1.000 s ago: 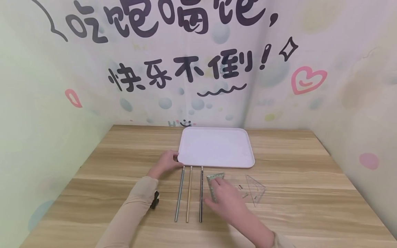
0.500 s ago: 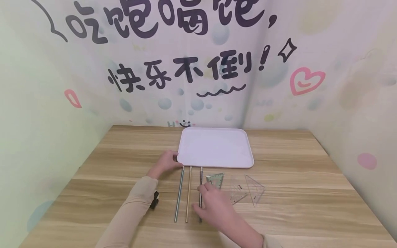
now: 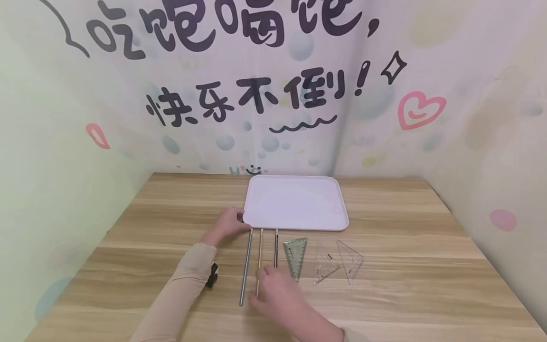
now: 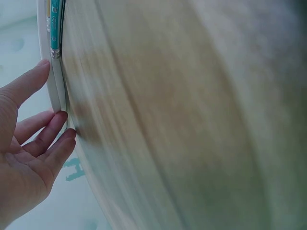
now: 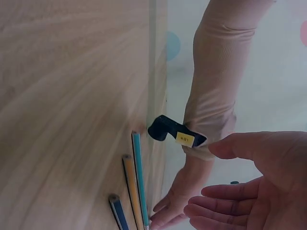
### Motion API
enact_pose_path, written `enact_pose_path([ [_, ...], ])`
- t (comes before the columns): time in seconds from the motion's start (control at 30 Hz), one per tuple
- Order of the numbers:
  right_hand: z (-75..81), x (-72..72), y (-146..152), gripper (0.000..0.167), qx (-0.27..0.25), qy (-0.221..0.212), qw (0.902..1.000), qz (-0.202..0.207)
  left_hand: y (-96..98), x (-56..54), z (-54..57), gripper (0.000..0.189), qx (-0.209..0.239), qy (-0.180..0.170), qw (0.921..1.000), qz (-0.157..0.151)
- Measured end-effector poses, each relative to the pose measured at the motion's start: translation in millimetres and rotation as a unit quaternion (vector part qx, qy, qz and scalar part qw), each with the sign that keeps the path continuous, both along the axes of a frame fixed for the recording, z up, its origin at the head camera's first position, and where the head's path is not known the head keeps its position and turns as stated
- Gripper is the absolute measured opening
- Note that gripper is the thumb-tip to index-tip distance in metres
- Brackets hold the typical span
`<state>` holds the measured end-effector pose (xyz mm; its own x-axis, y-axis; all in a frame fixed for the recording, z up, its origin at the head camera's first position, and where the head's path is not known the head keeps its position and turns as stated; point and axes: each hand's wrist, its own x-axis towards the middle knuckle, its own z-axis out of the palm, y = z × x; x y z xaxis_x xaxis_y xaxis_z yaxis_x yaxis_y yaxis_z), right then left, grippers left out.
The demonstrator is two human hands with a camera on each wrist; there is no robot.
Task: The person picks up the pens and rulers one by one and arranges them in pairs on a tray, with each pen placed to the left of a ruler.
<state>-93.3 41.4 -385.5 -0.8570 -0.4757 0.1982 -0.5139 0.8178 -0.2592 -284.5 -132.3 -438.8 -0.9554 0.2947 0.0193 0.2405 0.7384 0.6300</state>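
Observation:
My left hand (image 3: 226, 224) touches the near left corner of a white tray (image 3: 297, 202). The left wrist view shows its thumb and extended fingertips (image 4: 61, 117) against the tray's rim. Three pencils lie side by side below the tray: a teal pencil (image 3: 246, 266), a yellow pencil (image 3: 260, 247) and a dark blue pencil (image 3: 276, 244). Over the lower parts of the yellow and dark blue ones is my right hand (image 3: 279, 290), hiding their ends in the head view. From the right wrist, its fingers (image 5: 223, 206) look extended and loose, with nothing between them and the thumb.
Right of the pencils lie a greenish set square (image 3: 296, 254) and two clear set squares, a left one (image 3: 326, 271) and a right one (image 3: 350, 261). A black wrist device (image 3: 212, 275) sits on the left sleeve. Behind the wooden table (image 3: 401, 218) hangs a printed cloth wall (image 3: 205, 156).
My right hand has moved left, from over the greenish set square to over the dark blue and yellow pencils, uncovering the set squares. The left hand stays at the tray corner.

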Motion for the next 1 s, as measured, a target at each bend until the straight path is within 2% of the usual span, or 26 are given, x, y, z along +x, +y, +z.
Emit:
enact_pose_path([
  [0.13, -5.3, 2.4, -5.4, 0.034, 0.002, 0.009, 0.9999, 0.005, -0.2, 1.2, -0.3, 0.016, -0.001, 0.002, 1.0, 0.002],
  [0.3, -12.5, 2.9, -10.6, 0.032, 0.006, -0.006, 0.9998, 0.021, 0.5, 2.5, 0.7, 0.017, -0.003, 0.0, 1.0, 0.006],
  [0.5, -21.2, 4.0, -17.9, 0.022, 0.032, 0.015, 0.9986, 0.04, -1.1, 0.5, 0.7, 0.017, -0.007, 0.002, 1.0, 0.003],
  [0.8, -30.1, 7.2, -25.7, 0.02, 0.028, 0.017, 0.9986, 0.042, -1.7, -0.2, 0.0, 0.016, -0.009, -0.001, 1.0, 0.004],
  [1.0, -35.7, 7.1, -30.8, 0.017, 0.021, 0.013, 0.9993, 0.026, -1.3, 0.7, 0.1, 0.017, -0.01, -0.001, 0.9999, 0.002],
])
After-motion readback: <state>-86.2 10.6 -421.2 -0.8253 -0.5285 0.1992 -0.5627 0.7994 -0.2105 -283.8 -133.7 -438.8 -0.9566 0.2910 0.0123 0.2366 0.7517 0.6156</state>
